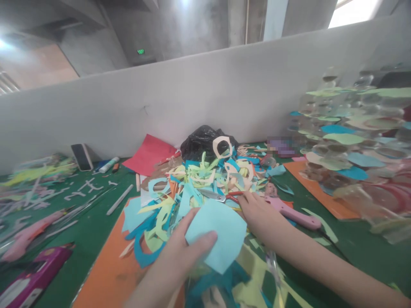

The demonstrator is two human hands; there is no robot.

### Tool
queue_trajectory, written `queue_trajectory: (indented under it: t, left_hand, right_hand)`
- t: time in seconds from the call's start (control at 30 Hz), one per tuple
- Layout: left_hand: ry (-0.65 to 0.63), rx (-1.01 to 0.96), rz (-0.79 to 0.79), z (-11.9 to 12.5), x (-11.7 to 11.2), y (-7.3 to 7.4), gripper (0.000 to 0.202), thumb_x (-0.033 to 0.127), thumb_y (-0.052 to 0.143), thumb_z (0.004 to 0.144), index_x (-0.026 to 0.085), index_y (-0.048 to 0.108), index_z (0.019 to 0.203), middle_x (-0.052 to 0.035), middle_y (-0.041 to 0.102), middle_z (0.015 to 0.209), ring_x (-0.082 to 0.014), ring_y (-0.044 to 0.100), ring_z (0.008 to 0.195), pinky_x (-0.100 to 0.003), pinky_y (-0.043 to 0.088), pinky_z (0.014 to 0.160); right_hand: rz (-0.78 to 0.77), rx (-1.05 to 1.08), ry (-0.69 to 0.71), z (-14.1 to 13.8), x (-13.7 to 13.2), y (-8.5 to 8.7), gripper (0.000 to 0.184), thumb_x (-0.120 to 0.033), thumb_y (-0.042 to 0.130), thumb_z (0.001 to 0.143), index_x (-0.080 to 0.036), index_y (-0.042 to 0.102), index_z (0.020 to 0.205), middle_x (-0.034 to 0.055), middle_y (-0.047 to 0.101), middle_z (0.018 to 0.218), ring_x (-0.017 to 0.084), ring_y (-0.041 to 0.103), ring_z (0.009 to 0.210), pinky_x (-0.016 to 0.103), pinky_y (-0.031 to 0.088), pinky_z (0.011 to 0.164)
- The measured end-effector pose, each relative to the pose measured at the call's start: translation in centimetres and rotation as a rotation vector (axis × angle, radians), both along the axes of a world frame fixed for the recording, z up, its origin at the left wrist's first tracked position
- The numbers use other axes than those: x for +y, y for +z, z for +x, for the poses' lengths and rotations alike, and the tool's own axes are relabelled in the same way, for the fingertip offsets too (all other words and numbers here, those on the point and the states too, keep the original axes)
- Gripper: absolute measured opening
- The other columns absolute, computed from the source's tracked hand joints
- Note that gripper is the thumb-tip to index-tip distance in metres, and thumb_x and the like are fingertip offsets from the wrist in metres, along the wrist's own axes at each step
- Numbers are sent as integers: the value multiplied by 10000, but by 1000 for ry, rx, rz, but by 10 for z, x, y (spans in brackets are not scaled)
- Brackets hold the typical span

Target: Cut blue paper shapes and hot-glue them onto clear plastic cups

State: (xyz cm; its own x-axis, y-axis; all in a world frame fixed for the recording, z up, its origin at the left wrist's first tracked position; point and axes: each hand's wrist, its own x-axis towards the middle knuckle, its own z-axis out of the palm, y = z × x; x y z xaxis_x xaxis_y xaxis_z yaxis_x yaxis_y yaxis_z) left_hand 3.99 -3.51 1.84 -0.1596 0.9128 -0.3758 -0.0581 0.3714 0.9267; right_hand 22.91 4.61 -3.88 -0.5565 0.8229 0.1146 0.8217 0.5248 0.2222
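A rounded light-blue piece of paper [221, 235] is pinched in my left hand [195, 239], with the thumb lying over its front. To its right, my right hand [252, 209] is closed at the red handles of a pair of scissors [216, 196], whose metal blades point left over the scraps. Part of the handles is hidden by the fingers. Below and beyond both hands spreads a heap of coloured paper scraps [163, 220]. Just right of my right hand lies a pink glue gun [295, 214] with a black cord.
A black plastic bag [205, 143] and red paper [152, 154] lie by the white partition [154, 102]. Plastic bottles with paper layers [346, 149] stack up at right. A phone [81, 157], another pink glue gun [32, 235] and a purple tool [38, 278] are at left.
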Motion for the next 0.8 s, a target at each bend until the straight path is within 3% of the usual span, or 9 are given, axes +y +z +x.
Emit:
queue_trajectory:
  t: [0.1,0.3,0.43,0.53,0.67,0.8]
  left_hand:
    - [97,-49,29,-3,5,9,797,365,838,658,190,539,1376,-86,774,877,-241,726,752,-303,565,663]
    - [249,-124,257,7,15,24,678,358,801,714,193,578,1333,-94,752,1118,-244,724,891,-267,562,671]
    - [249,-91,341,2,25,23,603,359,741,772,233,563,1334,-69,732,1162,-232,704,970,-291,557,783]
    - [272,33,372,-8,33,13,473,365,705,795,261,616,1248,-51,713,1183,-203,689,952,-267,539,768]
    - [285,191,329,-17,39,-1,447,391,688,813,292,617,1244,-39,670,1258,-180,666,951,-244,516,742]
    - [238,129,358,-15,37,-3,513,434,686,817,276,582,1294,-68,669,1246,-208,666,990,-272,523,772]
  right_hand:
    - [40,-9,-59,-6,-3,2,235,23,545,798,-128,670,927,138,672,924,269,647,873,318,477,662]
    - [57,105,-136,-3,-8,11,295,78,484,762,-156,616,883,97,672,870,244,652,811,297,440,619]
    - [-155,540,-309,13,0,29,178,-160,573,860,-170,576,1038,55,683,800,203,656,675,258,413,541]
    - [-375,746,-389,27,3,39,300,-468,597,874,-215,562,1031,49,704,858,205,670,732,253,454,582]
    - [-721,799,-248,40,-5,44,445,-676,508,858,-253,549,990,19,685,853,197,638,746,274,474,638]
    - [-848,701,-125,39,-19,52,489,-732,413,874,-259,515,950,-4,634,789,181,578,666,290,436,599]
